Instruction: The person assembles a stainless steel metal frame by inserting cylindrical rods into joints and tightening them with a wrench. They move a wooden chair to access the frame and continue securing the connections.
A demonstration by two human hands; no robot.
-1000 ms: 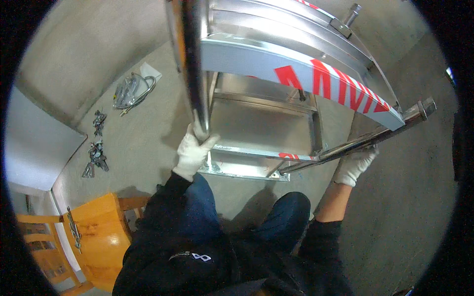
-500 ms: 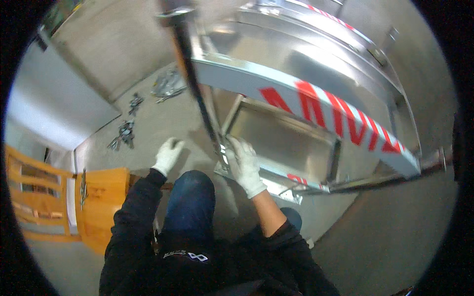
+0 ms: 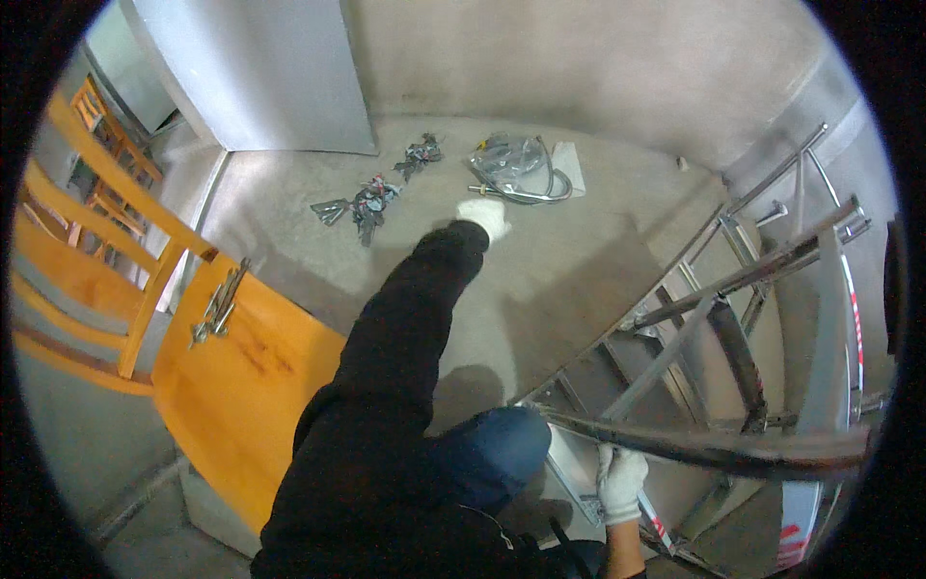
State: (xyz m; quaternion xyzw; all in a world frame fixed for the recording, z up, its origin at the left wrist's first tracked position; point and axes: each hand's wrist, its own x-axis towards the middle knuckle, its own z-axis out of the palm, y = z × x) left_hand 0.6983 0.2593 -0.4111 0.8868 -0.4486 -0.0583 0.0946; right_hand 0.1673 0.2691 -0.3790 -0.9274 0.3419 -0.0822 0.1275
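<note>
My left hand (image 3: 484, 218), in a white glove, stretches far out over the floor. It is beside a flexible metal hose (image 3: 526, 198) and a clear plastic bag (image 3: 516, 159); its fingers are hidden, and I cannot tell whether it touches the hose. In another white glove, my right hand (image 3: 622, 482) is closed round the lower edge of a metal rack (image 3: 666, 381), close by my knee. The rack has shiny steel tubes and panels with red-and-white striped edges, and leans across the right side.
A wooden chair (image 3: 260, 372) stands at the left with several slim metal tools (image 3: 220, 307) on its seat. Crumpled grey scraps (image 3: 371, 201) lie on the floor. Behind them stands a pale door panel (image 3: 275, 77). A white sheet (image 3: 569, 169) lies beside the hose.
My view has turned left, so the rack now sits at the right. The left hand has reached forward towards the bag and hose. My right hand stays at the rack.
</note>
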